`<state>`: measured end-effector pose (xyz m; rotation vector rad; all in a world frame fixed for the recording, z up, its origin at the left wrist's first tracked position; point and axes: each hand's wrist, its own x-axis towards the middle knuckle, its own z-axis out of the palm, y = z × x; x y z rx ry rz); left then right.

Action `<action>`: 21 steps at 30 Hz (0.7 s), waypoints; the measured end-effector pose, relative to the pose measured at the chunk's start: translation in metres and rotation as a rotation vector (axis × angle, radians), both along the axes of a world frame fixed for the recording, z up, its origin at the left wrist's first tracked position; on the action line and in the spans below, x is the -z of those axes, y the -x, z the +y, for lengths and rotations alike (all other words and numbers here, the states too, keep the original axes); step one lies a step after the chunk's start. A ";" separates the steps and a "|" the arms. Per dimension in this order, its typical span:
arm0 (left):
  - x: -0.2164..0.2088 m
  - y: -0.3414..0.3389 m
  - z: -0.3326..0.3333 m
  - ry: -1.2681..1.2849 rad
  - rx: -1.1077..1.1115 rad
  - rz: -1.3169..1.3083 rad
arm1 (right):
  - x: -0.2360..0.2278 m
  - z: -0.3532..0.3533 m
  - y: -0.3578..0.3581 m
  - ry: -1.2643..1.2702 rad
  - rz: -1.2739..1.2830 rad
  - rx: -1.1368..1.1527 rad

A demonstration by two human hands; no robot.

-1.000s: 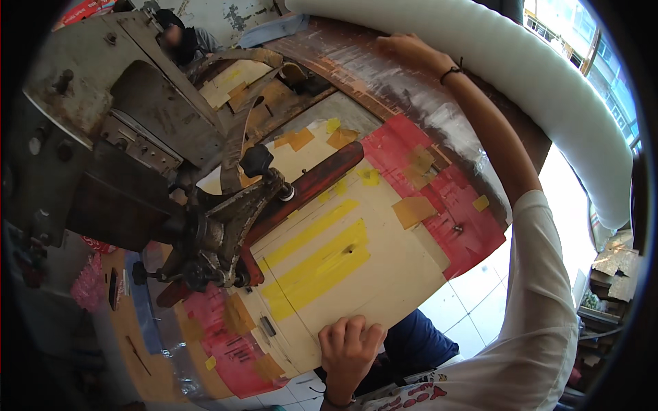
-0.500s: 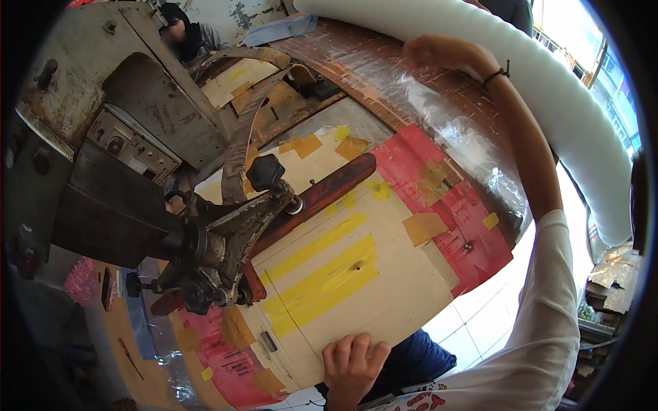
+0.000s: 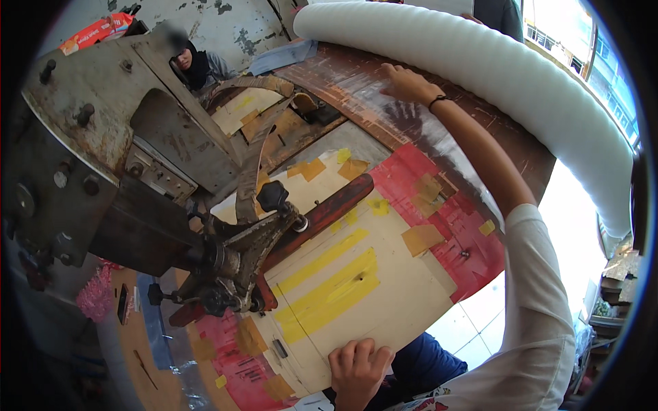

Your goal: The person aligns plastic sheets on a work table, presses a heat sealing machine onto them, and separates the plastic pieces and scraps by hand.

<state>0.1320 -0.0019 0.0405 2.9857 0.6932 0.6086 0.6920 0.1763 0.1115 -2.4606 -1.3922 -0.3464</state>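
My left hand is curled over the near edge of a cream board marked with yellow tape strips, fingers on top and thumb hidden. At the far side, my right hand stretches out with its fingers apart, over or on a sheet of clear plastic film on the brown table. I cannot tell whether it touches the film. Above the board's left part stands a metal press head with a long reddish bar and black knobs. Red taped panels flank the board.
A thick white foam roll lies along the far right side. The grey machine body fills the left. Another person is behind the machine. A wooden table with a pink mesh bundle is at lower left.
My right hand has moved left and away, its fingers now spreading. My left hand stays on the board's edge. The whole view has shifted slightly.
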 end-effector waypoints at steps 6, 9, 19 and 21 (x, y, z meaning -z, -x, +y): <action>-0.001 -0.001 0.006 0.057 0.027 -0.089 | -0.036 -0.148 0.067 0.267 0.216 -0.176; -0.001 -0.001 0.004 0.063 0.041 -0.108 | -0.018 -0.269 0.090 0.119 0.210 -0.153; -0.007 -0.004 0.003 -0.002 0.013 -0.086 | 0.127 -0.379 0.146 -0.777 0.446 0.374; -0.010 -0.006 0.002 -0.009 0.020 -0.090 | 0.133 -0.377 0.157 -0.911 0.619 0.358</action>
